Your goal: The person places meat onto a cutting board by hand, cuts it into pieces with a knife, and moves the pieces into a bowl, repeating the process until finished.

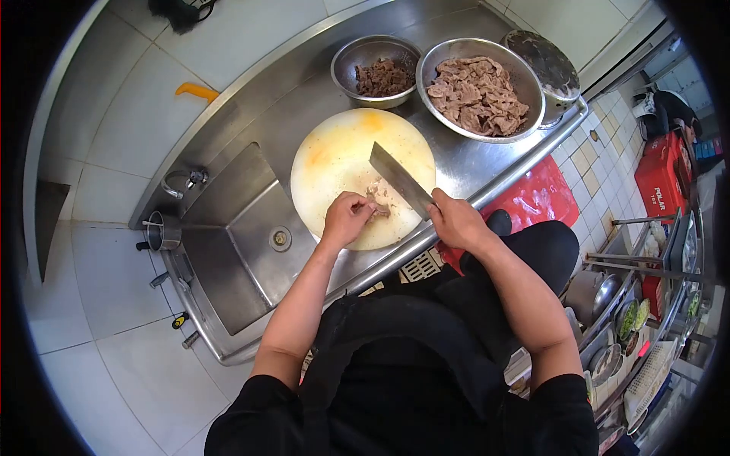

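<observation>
A round, stained cutting board [327,182] lies on the steel counter in the head view. My right hand [456,220] is closed around the handle of a cleaver [401,181], whose broad blade slants up and left over the board. With fingers pinched together, my left hand [347,220] holds a small piece of meat [380,209] on the board, left of the blade. Small scraps lie around that piece. Behind the board stand a large steel bowl [536,95] of cooked-looking meat slices [479,95] and a smaller bowl [342,68] with darker chopped meat [382,78].
A sink basin [236,251] with a faucet [182,182] is to the left. A lidded pot [544,64] stands at the counter's far right end. Below the counter edge sits a red surface [532,197]. Shelves with pans and vegetables [631,319] line the right side.
</observation>
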